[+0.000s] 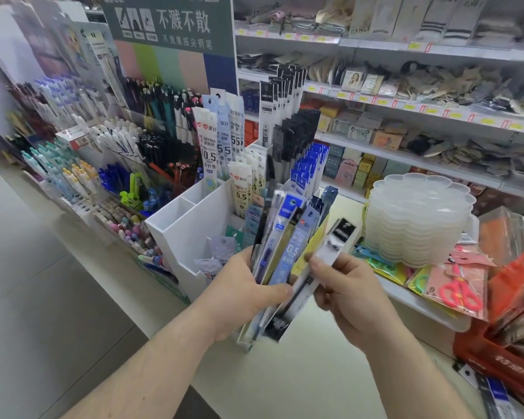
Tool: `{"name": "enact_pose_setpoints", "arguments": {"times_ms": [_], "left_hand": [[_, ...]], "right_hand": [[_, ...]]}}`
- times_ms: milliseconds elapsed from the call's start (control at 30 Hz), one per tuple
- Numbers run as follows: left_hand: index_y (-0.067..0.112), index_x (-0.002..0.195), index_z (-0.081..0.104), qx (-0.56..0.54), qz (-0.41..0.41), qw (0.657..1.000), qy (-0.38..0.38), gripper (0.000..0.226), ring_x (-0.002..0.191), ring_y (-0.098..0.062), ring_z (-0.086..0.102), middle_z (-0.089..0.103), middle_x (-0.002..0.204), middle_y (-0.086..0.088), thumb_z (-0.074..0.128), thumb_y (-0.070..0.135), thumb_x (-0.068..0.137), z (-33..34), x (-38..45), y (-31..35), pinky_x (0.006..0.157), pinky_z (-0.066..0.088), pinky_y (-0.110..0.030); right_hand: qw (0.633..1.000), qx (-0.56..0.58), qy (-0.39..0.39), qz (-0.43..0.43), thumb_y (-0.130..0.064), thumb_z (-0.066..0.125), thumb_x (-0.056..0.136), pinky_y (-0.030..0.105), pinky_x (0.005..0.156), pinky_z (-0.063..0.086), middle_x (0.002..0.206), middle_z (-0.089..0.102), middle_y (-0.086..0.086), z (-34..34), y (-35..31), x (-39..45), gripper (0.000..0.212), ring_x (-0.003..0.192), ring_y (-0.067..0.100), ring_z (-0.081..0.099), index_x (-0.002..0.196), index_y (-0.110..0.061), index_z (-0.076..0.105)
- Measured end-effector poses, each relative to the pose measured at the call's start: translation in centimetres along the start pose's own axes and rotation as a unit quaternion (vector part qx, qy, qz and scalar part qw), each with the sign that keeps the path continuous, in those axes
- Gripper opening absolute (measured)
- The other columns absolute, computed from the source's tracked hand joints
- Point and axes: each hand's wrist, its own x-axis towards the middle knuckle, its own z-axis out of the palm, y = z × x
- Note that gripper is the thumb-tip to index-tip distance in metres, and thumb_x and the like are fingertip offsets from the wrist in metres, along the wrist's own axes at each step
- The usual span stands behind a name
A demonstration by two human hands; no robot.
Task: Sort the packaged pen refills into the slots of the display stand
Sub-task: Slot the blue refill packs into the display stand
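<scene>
My left hand (242, 290) grips a fanned bundle of packaged pen refills (285, 237), blue, grey and white packs pointing up and away. My right hand (348, 288) pinches one white pack with a black top (330, 252) at the right edge of the bundle, tilted toward the upper right. Just behind the hands stands the white display stand (188, 225). Its near-left slots hold little, a few small packs lie low in one front slot, and its rear slots are filled with upright refill packs (206, 146).
Tiered trays of pens (109, 164) fill the counter to the left. A stack of clear plastic palettes (418, 219) sits to the right, with packaged scissors (457, 291) and a red bag (502, 358) beyond. Store shelves (406, 110) run behind.
</scene>
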Motion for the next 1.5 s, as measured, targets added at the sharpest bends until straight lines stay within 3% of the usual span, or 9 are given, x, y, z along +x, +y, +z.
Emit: {"name": "enact_pose_setpoints", "arguments": {"times_ms": [167, 333, 400, 533, 800, 1000, 1267, 1367, 1500], "left_hand": [[0.016, 0.114, 0.063, -0.077, 0.038, 0.991, 0.101, 0.034, 0.083, -0.021, 0.076, 0.078, 0.093, -0.002, 0.074, 0.004, 0.085, -1.9, -0.7, 1.6, 0.071, 0.061, -0.029], [0.017, 0.089, 0.077, -0.111, 0.076, 0.98, 0.145, 0.019, 0.075, -0.023, 0.075, 0.077, 0.082, -0.006, 0.071, 0.0, 0.086, -3.3, -1.4, 3.0, 0.065, 0.061, -0.031], [0.012, 0.093, 0.075, -0.11, 0.088, 0.977, 0.161, 0.016, 0.073, -0.022, 0.075, 0.076, 0.082, -0.006, 0.071, -0.001, 0.086, -3.6, -1.5, 3.4, 0.063, 0.059, -0.03], [0.012, 0.094, 0.072, -0.116, 0.111, 0.967, 0.198, 0.017, 0.071, -0.023, 0.074, 0.076, 0.083, -0.006, 0.07, -0.002, 0.085, -4.3, -1.6, 4.2, 0.062, 0.06, -0.032], [0.013, 0.1, 0.067, -0.122, 0.12, 0.955, 0.242, 0.02, 0.078, -0.026, 0.075, 0.077, 0.079, -0.008, 0.074, 0.002, 0.085, -5.6, -0.9, 5.5, 0.089, 0.055, -0.057], [0.008, 0.112, 0.063, -0.144, 0.117, 0.953, 0.239, 0.028, 0.078, -0.023, 0.076, 0.078, 0.081, -0.005, 0.073, 0.002, 0.086, -5.9, 0.1, 6.2, 0.087, 0.057, -0.054], [0.005, 0.119, 0.063, -0.174, 0.12, 0.951, 0.227, 0.035, 0.079, -0.022, 0.076, 0.078, 0.088, -0.006, 0.073, 0.0, 0.086, -6.7, 2.3, 7.8, 0.069, 0.06, -0.032], [0.004, 0.12, 0.062, -0.196, 0.117, 0.948, 0.22, 0.036, 0.073, -0.022, 0.075, 0.077, 0.082, -0.004, 0.073, 0.001, 0.085, -6.8, 3.1, 7.8, 0.064, 0.06, -0.034], [0.006, 0.123, 0.062, -0.204, 0.114, 0.95, 0.208, 0.04, 0.078, -0.025, 0.076, 0.078, 0.085, -0.004, 0.074, 0.003, 0.084, -6.8, 3.7, 7.5, 0.074, 0.061, -0.044]], "right_hand": [[0.981, 0.052, 0.176, -0.06, -0.008, 0.065, 0.09, 0.018, 0.041, 0.044, 0.053, 0.057, -0.001, -3.6, -1.5, 0.6, 0.012, 0.041, 0.008, 0.052, 0.079, -0.007, 0.062], [0.969, 0.012, 0.226, -0.094, -0.004, 0.066, 0.092, 0.019, 0.047, 0.052, 0.055, 0.065, -0.002, -5.1, -1.3, 0.6, 0.014, 0.046, 0.009, 0.062, 0.078, -0.006, 0.063], [0.967, -0.001, 0.235, -0.099, -0.004, 0.067, 0.09, 0.021, 0.049, 0.055, 0.055, 0.066, -0.001, -5.0, -1.1, 0.8, 0.013, 0.048, 0.011, 0.065, 0.078, -0.004, 0.064], [0.964, -0.009, 0.24, -0.112, -0.004, 0.068, 0.091, 0.023, 0.051, 0.057, 0.058, 0.067, 0.003, -4.5, -1.0, 1.3, 0.012, 0.051, 0.013, 0.067, 0.079, -0.004, 0.064], [0.964, -0.021, 0.21, -0.159, -0.01, 0.066, 0.093, 0.023, 0.051, 0.056, 0.066, 0.069, 0.012, -1.6, -4.0, 2.7, 0.011, 0.055, 0.016, 0.07, 0.083, -0.007, 0.065], [0.961, -0.034, 0.18, -0.208, -0.006, 0.069, 0.091, 0.025, 0.054, 0.059, 0.059, 0.07, 0.004, 0.5, -6.8, 3.3, 0.009, 0.056, 0.017, 0.07, 0.082, -0.008, 0.068], [0.95, -0.051, 0.174, -0.254, -0.009, 0.071, 0.09, 0.029, 0.056, 0.06, 0.059, 0.07, 0.007, 2.7, -10.1, 5.3, 0.012, 0.057, 0.022, 0.07, 0.078, -0.008, 0.071], [0.939, -0.086, 0.167, -0.287, -0.011, 0.072, 0.09, 0.033, 0.06, 0.062, 0.06, 0.071, 0.002, 4.0, -12.3, 7.5, 0.015, 0.058, 0.021, 0.071, 0.075, -0.012, 0.07], [0.923, -0.169, 0.15, -0.312, -0.016, 0.074, 0.09, 0.036, 0.064, 0.063, 0.062, 0.072, -0.001, 6.1, -14.9, 11.1, 0.015, 0.063, 0.018, 0.074, 0.075, -0.017, 0.07]]}}
